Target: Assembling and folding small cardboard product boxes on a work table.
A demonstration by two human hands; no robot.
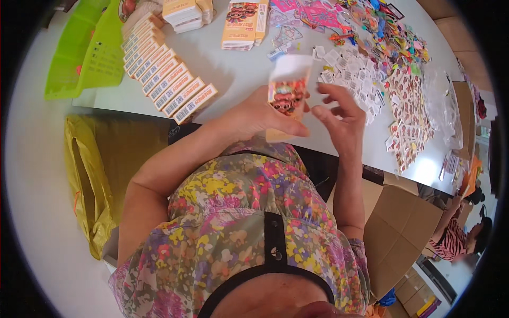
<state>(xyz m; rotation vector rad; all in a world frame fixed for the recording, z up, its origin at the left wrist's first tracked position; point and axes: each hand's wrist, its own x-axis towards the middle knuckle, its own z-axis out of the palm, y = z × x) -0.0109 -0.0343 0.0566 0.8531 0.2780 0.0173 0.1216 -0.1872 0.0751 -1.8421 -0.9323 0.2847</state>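
Note:
My left hand (261,115) is closed round a small printed carton (289,98), held upright over the table's front edge. The carton is orange with cartoon figures, its white top end blurred by motion. Just to its right hovers my right hand (344,117), fingers apart and curved, with nothing visible in them. A slanting row of filled-out orange and white boxes (167,79) lies left of my left forearm. Beyond the held carton stands a stack of flat orange cartons (241,26). Small white packets (347,71) lie spread past my right hand.
Character stickers or cards (408,111) and a clear plastic bag (444,106) cover the table's right side, with a heap of colourful trinkets (382,32) behind. A green bin (85,58) stands at left, above a yellow bag (87,180). An open cardboard box (405,228) and another person (456,236) are at right.

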